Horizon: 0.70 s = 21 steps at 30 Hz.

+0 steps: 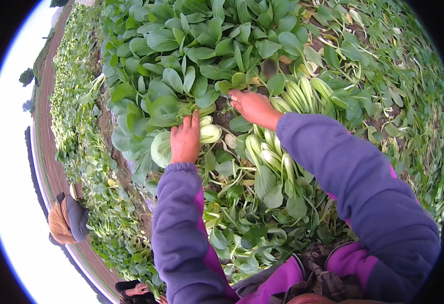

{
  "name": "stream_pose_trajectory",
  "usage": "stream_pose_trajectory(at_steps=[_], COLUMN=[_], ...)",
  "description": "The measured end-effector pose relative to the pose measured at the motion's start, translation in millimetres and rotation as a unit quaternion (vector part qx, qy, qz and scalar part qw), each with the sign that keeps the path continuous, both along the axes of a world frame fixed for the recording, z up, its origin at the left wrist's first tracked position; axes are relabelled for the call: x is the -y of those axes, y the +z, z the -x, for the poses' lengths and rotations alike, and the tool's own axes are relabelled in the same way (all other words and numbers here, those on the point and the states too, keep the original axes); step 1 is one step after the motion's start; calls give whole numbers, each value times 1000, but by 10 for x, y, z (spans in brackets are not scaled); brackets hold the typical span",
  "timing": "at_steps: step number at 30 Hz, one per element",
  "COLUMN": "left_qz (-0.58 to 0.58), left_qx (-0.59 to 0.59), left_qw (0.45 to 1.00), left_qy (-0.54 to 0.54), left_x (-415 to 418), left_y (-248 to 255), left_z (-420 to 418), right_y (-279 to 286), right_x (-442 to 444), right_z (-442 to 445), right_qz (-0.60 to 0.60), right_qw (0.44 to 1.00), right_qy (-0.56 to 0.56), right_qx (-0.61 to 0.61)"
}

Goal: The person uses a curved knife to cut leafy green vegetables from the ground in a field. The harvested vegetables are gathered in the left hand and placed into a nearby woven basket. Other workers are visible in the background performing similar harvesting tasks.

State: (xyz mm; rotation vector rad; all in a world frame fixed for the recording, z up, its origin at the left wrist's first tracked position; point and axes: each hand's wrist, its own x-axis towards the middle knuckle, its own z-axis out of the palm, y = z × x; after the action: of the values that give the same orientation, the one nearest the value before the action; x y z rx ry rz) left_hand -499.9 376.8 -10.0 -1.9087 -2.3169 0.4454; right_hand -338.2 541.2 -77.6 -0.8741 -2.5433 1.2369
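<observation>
My left hand (pixel 185 138) grips a bok choy plant (pixel 163 148), its pale cut base (pixel 210 133) pointing right, beside the standing bok choy (pixel 191 49). My right hand (pixel 254 108) is curled low over bare soil just right of it. A small dark object (pixel 229 97) shows at its fingertips; most of it is hidden, so I cannot tell its kind. Below my right wrist lies a pile of bok choy heads (pixel 271 154) with pale stalks. Another pile of bok choy heads (pixel 299 95) lies beyond that wrist.
Loose leaves (pixel 241 212) litter the ground before me. Trimmed leaves (pixel 389 83) cover the right side. A soil furrow (pixel 121 174) runs along the left, with rows of cut bok choy (pixel 64 114) past it. One person (pixel 68 218) bends far left; another person's hand (pixel 140 289) shows at bottom left.
</observation>
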Motion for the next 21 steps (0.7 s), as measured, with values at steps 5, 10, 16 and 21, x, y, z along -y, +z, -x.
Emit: stream_pose_trajectory(at_steps=[5,10,16,21], left_qz=[-26,-30,-11,-42], left_qx=[-13,-15,-2,-3], left_qw=[999,999,1000,999], left_qy=[17,7,-16,12], left_x=[22,36,206,204], left_y=[-36,-68,-113,-175], left_z=[23,40,-149,-267], right_y=[-125,-128,84,108], right_x=[-30,-60,-208,-124], right_z=[101,179,177,187], right_qz=[19,12,-44,-65], right_qw=[999,997,982,977], right_qy=[24,55,146,138], right_qx=[25,46,111,146])
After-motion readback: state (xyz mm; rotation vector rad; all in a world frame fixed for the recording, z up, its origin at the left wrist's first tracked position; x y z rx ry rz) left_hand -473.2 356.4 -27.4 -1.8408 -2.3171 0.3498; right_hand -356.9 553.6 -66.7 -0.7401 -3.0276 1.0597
